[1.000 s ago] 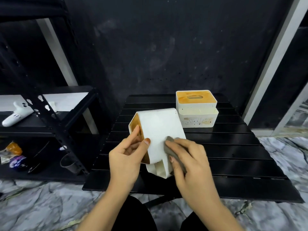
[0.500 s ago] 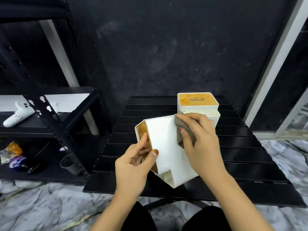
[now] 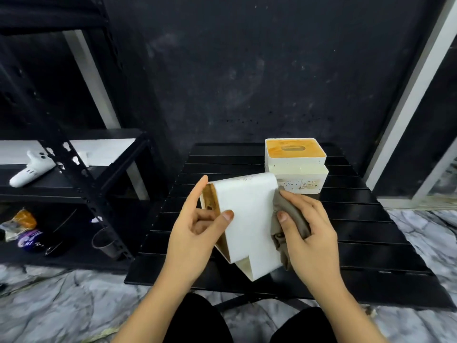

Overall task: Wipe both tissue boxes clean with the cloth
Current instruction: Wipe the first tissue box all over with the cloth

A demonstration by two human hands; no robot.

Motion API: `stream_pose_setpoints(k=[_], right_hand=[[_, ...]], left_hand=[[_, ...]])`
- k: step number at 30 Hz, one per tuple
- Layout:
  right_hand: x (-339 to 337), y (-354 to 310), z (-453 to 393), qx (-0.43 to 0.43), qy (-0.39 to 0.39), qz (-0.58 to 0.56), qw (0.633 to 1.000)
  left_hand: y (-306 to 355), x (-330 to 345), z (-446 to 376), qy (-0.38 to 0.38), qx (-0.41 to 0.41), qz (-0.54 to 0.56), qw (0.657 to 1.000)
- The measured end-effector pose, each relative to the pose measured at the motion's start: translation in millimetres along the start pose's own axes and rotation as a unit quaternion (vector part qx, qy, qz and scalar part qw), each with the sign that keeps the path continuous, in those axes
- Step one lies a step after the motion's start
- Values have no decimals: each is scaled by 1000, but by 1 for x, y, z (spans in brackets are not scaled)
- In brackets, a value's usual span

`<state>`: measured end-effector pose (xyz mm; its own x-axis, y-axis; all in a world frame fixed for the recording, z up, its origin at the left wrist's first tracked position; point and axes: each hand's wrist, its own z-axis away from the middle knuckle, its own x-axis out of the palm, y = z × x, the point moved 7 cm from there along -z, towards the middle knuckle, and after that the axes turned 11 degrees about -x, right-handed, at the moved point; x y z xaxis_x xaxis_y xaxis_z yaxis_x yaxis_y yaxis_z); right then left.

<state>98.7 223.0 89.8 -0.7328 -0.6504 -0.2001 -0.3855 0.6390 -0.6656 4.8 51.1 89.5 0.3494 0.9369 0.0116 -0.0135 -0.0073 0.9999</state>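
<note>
A white tissue box [image 3: 247, 219] with an orange-brown lid is tipped on its side above the black slatted table [image 3: 371, 243]. My left hand [image 3: 195, 231] grips it at the lid end, thumb on the white face. My right hand [image 3: 306, 231] presses a grey-brown cloth [image 3: 284, 219] against the box's right edge. A second white tissue box [image 3: 296, 167] with an orange lid stands upright at the back of the table, with dark specks and stains on its front wall.
A black metal shelf rack [image 3: 74, 181] stands left of the table, holding a white plane-shaped object [image 3: 32, 169], a cup [image 3: 105, 241] and some packets. A dark wall lies behind; a white door frame [image 3: 408, 95] is at the right. The floor is marbled.
My right hand with the cloth went from the box's near end up to its far top, then slid back down along the right edge. The held box tilted slightly.
</note>
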Motion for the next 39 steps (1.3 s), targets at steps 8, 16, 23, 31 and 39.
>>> stream_pose_setpoints(k=[8, 16, 23, 31, 39], right_hand=[[7, -18, 9, -100, -20, 87, 991], [35, -58, -9, -201, -112, 140, 963], [15, -53, -16, -152, -90, 179, 968], [0, -45, -21, -134, -112, 183, 968], [30, -76, -12, -171, -164, 191, 953]], left_hand=[[-3, 0, 1, -24, 10, -11, 1000], [-5, 3, 5, -45, 29, -24, 998], [-11, 6, 8, -49, 25, -25, 998], [-14, 8, 12, -58, 35, -39, 997], [-11, 11, 14, -54, 37, -31, 997]])
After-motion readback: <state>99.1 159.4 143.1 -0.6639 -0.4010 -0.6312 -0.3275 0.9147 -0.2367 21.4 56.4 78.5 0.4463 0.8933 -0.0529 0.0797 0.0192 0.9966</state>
